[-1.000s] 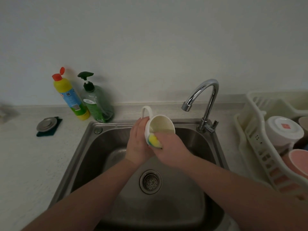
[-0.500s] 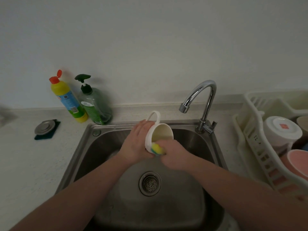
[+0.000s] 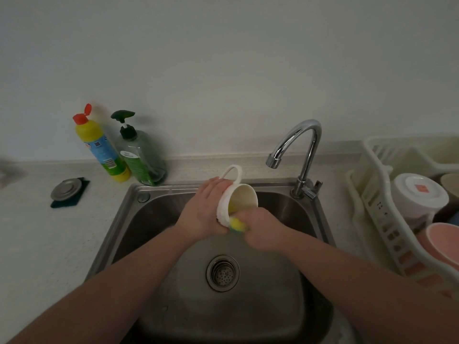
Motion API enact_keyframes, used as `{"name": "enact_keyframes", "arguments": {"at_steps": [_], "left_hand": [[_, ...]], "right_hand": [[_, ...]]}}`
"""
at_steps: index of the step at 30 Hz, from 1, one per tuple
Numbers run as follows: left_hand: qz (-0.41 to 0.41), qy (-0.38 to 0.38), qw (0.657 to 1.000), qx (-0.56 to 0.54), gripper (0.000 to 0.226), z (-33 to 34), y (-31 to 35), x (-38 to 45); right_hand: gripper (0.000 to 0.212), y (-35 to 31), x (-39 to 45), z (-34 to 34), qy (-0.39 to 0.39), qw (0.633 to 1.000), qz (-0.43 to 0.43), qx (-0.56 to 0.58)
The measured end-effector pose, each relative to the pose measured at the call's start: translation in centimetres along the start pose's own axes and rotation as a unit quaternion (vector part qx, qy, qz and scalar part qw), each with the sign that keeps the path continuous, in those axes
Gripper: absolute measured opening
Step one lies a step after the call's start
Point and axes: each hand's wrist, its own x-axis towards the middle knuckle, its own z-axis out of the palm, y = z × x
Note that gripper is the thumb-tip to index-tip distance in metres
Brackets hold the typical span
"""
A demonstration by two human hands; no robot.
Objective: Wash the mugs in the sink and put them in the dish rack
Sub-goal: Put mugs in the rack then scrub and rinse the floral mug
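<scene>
You've tipped the glossy cream ceramic mug (image 3: 238, 199) further since a moment ago, handle up, over the brushed steel sink (image 3: 154, 209). Your left hand (image 3: 203, 212) cups its body; your right hand (image 3: 263, 229) grips a soft yellow sponge (image 3: 238, 224) against its rim.

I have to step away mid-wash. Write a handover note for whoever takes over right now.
Left hand grips the white mug over the sink, tipped with its mouth toward the right.
Right hand holds the yellow sponge against the mug's lower rim.
Faucet shows no water running.
Done: a white mug and a pink one lie in the dish rack.
Left: finish scrubbing, rinse, rack this mug.
</scene>
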Motion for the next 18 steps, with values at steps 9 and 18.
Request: {"name": "enact_keyframes", "arguments": {"at_steps": [9, 18], "left_hand": [[0.002, -0.007, 1.0, -0.006, 0.088, -0.6, 0.2, -0.1], [-0.048, -0.043, 0.998, -0.018, 0.092, 0.2, -0.1, -0.7]], "right_hand": [[0.048, 0.4, -0.3, -0.3, -0.058, 0.994, -0.018, -0.089], [0.028, 0.0, 0.3, -0.1, 0.001, 0.995, 0.012, 0.1]]}}
